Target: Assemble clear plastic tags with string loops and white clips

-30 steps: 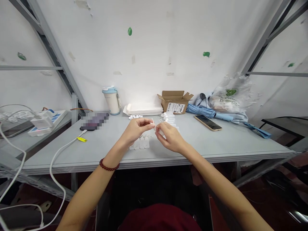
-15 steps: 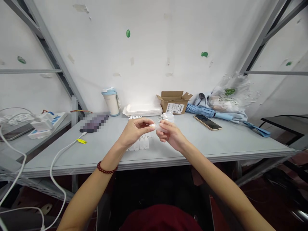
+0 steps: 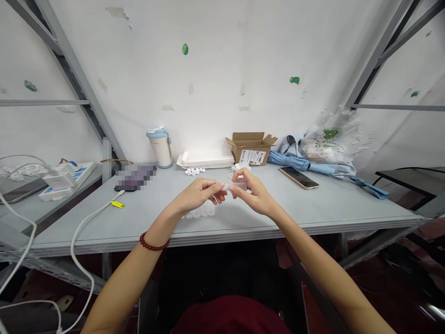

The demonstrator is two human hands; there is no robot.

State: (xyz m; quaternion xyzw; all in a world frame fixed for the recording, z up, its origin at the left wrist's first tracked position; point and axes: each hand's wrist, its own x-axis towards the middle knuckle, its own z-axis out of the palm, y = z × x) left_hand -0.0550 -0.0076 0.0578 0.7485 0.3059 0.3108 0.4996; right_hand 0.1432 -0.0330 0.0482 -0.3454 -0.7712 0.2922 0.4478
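A small translucent plastic bottle lies sideways between my two hands above the table. My left hand pinches its neck end with thumb and fingertips. At the same end, my right hand has its thumb against the bottle and its index finger arched above; the fingers partly hide the neck. Below my left hand, a row of similar bottles lies on the table, partly covered by that hand. Behind it are several small white caps. More bottles with thin tips lie behind my right hand.
On the grey table stand a cup, a stack of white sheets or envelopes and an open cardboard box. To the right lie a phone and a blue folded umbrella. A charging cable crosses the left side.
My right hand has loosened from a wrapped grip on the bottle to thumb and raised index finger, showing more of its body. My left fingers have shifted slightly, and the white caps behind show more.
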